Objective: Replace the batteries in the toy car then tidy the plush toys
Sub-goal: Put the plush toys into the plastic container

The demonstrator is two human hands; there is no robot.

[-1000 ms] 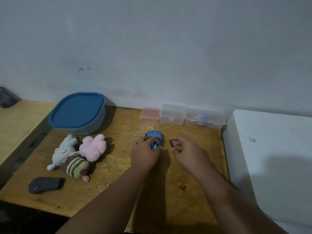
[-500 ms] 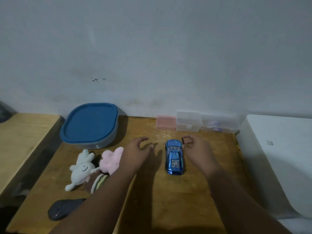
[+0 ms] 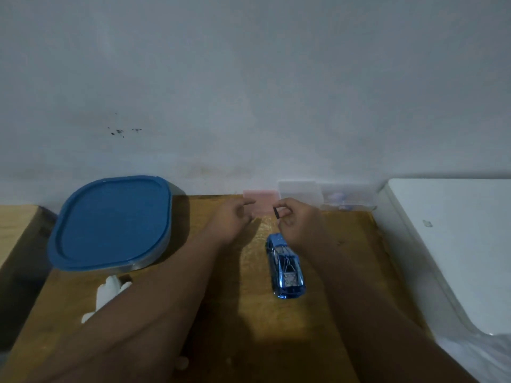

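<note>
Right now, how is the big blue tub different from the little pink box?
The blue tub is much bigger and rounded; the pink box is small and rectangular. The blue tub sits far left; the pink box sits beside a clear box. Both sit on the wooden table.

**Colours and patterns.**
- Car (image 3: 286, 268): glossy metallic blue, with pale highlights across roof and windows.
- Lid (image 3: 110, 219): uniform mid-blue.
- Tub (image 3: 150, 261) beneath the lid: grey.
- Plush (image 3: 109, 295): plain white.
- Piece (image 3: 276, 213): black.
- Pink box (image 3: 261, 200): pale, translucent pink.
- Left clear box (image 3: 300, 192): colourless and frosted.
- Right clear box (image 3: 349, 197): colourless, showing blurred blue and pink patches inside.
- Table (image 3: 276, 327): yellow-brown wood with faint grain.
- Side table (image 3: 16, 225): paler wood.
- Wall (image 3: 276, 92): pale grey-blue and unpatterned, except for a cluster of dark specks (image 3: 121, 131) and a faint brownish smudge low down.
- White surface (image 3: 456, 230): plain white.
</note>
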